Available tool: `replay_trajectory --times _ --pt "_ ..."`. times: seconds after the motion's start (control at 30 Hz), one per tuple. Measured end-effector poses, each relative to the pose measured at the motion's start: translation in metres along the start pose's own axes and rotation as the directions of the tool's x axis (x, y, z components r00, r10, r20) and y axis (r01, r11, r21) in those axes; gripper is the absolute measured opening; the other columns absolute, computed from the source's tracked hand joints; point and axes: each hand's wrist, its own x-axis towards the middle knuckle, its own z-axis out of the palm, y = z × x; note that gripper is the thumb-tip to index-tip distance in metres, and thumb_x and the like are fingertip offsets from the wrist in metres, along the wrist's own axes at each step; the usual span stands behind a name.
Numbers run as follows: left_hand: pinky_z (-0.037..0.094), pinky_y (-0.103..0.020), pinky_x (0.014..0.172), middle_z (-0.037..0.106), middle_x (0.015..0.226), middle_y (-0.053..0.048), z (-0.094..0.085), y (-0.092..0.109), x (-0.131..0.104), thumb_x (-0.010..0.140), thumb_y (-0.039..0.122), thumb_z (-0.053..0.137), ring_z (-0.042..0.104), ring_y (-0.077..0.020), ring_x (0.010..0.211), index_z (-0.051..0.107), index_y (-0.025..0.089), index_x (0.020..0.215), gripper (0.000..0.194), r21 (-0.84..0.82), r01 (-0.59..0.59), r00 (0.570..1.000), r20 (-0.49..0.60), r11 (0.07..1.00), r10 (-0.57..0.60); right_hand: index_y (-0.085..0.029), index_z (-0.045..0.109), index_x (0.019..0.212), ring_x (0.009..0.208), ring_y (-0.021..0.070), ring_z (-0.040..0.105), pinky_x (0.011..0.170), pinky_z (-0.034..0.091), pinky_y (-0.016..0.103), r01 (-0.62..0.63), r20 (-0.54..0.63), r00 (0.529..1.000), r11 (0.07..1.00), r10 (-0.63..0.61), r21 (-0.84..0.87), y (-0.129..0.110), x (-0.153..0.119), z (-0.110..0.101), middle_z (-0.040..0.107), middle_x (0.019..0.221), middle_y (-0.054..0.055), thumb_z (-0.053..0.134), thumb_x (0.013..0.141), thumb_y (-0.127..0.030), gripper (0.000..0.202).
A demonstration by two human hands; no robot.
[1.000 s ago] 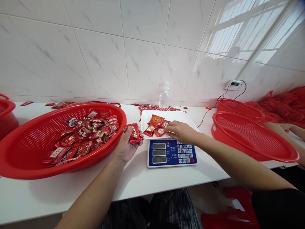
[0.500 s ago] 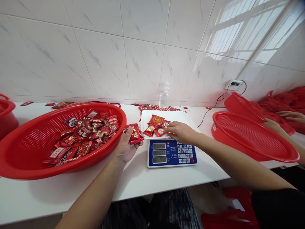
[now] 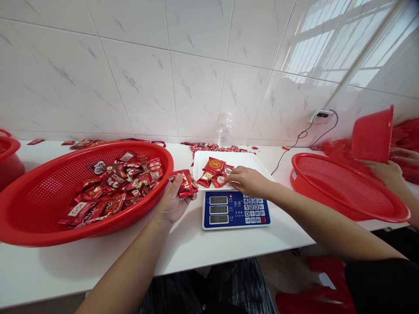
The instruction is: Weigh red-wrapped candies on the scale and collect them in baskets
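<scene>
My left hand (image 3: pixel 172 201) grips a bunch of red wrapped candies (image 3: pixel 185 183) between the big red basket (image 3: pixel 49 218) and the scale (image 3: pixel 235 208). That basket, tilted toward me, holds several more red candy packets (image 3: pixel 118 185). My right hand (image 3: pixel 248 179) rests on the white weighing tray (image 3: pixel 250 160) of the blue-faced scale, fingers touching the small pile of candies on the tray (image 3: pixel 214 171). The scale's displays are lit.
An empty red basket (image 3: pixel 347 187) sits at the right. Beyond it a co-worker's hands (image 3: pixel 391 172) lift another red basket (image 3: pixel 373 134) upright. A clear bottle (image 3: pixel 225 131), loose wrappers and a power cord (image 3: pixel 294 144) lie by the tiled wall. Another red tub (image 3: pixel 8 157) is far left.
The co-worker at the right has raised the rear red basket from flat on the counter to nearly upright. My own hands have barely moved.
</scene>
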Motion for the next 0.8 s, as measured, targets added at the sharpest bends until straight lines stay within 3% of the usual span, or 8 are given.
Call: replay_trajectory --times 0.8 --pt "0.047 -0.021 0.05 0.063 0.078 -0.002 -0.0022 -0.0013 0.0006 0.073 0.047 0.071 0.06 -0.0114 0.064 0.063 0.013 0.089 0.039 0.005 0.017 1.0 0.014 1.0 -0.018 -0.023 0.065 0.107 0.092 0.02 0.057 0.072 0.045 0.031 0.009 -0.001 1.0 1.0 -0.009 -0.024 0.0012 -0.0002 0.0004 0.067 0.096 0.007 0.048 0.093 -0.027 0.022"
